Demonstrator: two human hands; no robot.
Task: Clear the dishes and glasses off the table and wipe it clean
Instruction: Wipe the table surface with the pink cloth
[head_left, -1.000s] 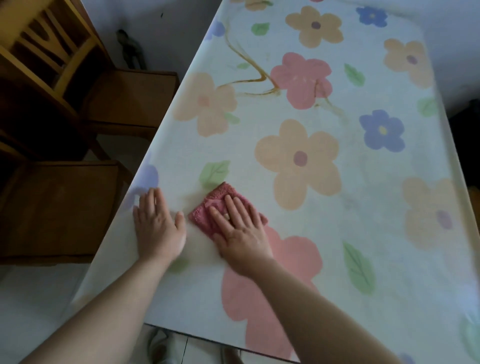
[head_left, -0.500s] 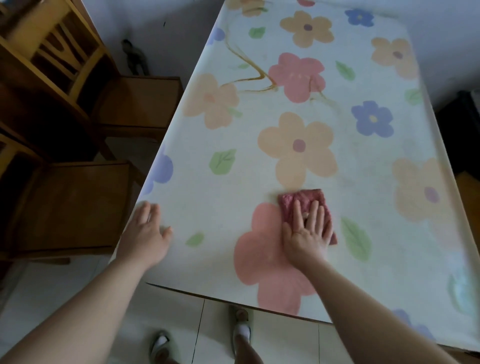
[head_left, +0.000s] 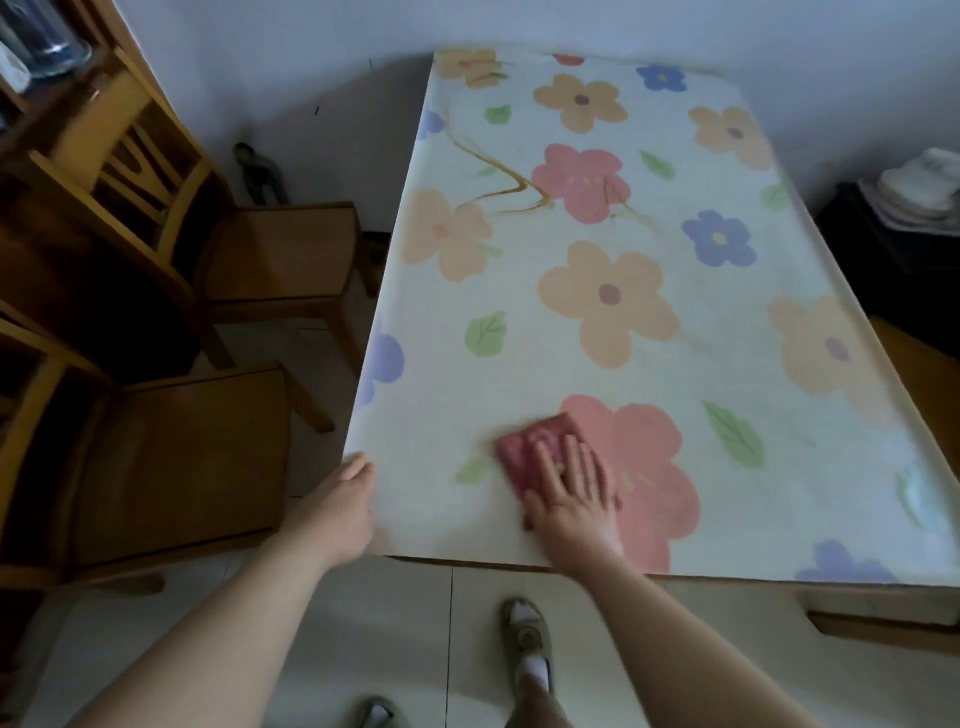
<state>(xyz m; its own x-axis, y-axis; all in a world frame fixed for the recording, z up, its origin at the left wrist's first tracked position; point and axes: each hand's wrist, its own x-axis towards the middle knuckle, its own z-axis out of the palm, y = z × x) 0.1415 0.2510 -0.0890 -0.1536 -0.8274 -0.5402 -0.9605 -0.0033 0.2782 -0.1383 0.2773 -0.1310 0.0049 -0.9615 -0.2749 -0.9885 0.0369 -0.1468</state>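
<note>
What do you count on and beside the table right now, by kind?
Cloths: 1, pink cloth on the table
Hands: 2, right hand flat on the cloth, left hand at the near corner
Chairs: 2, near chair and far chair, both beside the table
Dishes or glasses on the table: 0
Total: 5

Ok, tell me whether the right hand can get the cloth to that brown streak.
Probably, with a lean: only bare tablecloth lies between the right hand, flat on the cloth, and the streak.
</note>
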